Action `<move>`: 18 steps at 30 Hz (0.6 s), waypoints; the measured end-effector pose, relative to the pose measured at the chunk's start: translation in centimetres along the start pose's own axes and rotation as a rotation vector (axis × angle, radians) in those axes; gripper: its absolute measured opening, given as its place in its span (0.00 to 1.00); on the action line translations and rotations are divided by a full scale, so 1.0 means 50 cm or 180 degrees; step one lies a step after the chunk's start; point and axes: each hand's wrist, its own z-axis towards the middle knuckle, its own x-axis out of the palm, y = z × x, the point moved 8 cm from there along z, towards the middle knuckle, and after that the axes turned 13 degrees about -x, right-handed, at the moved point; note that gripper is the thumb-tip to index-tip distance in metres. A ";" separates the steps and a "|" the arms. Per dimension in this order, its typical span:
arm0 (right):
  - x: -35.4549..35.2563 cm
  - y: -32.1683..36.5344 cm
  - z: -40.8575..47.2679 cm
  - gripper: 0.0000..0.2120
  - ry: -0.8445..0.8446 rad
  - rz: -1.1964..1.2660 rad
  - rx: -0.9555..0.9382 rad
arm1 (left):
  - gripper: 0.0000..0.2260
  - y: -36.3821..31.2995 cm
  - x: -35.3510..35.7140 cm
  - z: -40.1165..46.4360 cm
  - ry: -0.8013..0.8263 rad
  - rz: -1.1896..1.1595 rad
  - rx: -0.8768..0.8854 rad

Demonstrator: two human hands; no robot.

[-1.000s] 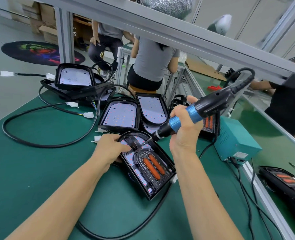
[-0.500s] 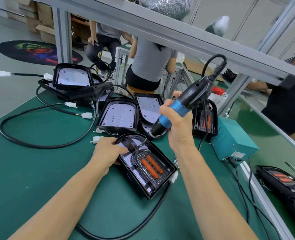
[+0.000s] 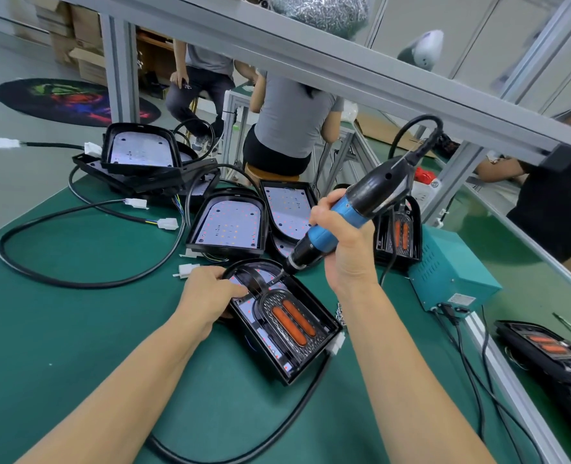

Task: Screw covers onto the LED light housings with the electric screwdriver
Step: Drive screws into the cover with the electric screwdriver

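A black LED light housing [image 3: 314, 358] lies on the green mat in front of me, with a dark cover [image 3: 289, 321] carrying two orange strips set into it. My left hand [image 3: 207, 296] presses on the housing's far left corner and the cover's rounded end. My right hand [image 3: 344, 249] grips the blue and black electric screwdriver [image 3: 351, 209], tilted down to the left. Its bit touches the cover near the housing's far right edge. Open housings [image 3: 230, 226] showing LED boards lie just behind.
A teal power box [image 3: 451, 276] stands at the right with cables running off it. Black cables with white plugs [image 3: 167, 224] loop over the mat at left. More housings [image 3: 140, 155] are stacked at the back left, finished ones [image 3: 545, 349] at right. People sit beyond the aluminium frame [image 3: 344, 72].
The screwdriver has swung more upright and its bit has shifted from the cover's middle toward the far right edge. My left hand has stayed on the housing.
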 end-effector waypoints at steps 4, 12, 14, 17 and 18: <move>0.007 -0.004 -0.002 0.16 0.0308 0.0141 0.0103 | 0.09 -0.001 -0.001 -0.001 -0.0044 0.0022 -0.0031; 0.001 -0.001 -0.007 0.17 0.0238 0.0186 0.0011 | 0.07 -0.001 -0.003 -0.003 -0.0046 0.0111 -0.0106; -0.015 -0.002 -0.012 0.16 -0.0100 0.0210 -0.0007 | 0.06 -0.001 -0.004 -0.003 -0.0023 0.0141 -0.0142; -0.047 -0.002 -0.024 0.14 -0.0683 0.0273 -0.0093 | 0.06 0.002 -0.004 -0.004 0.0009 0.0143 -0.0174; -0.058 0.000 -0.029 0.14 -0.0832 0.0275 -0.0110 | 0.06 0.002 -0.004 -0.003 0.0011 0.0146 -0.0162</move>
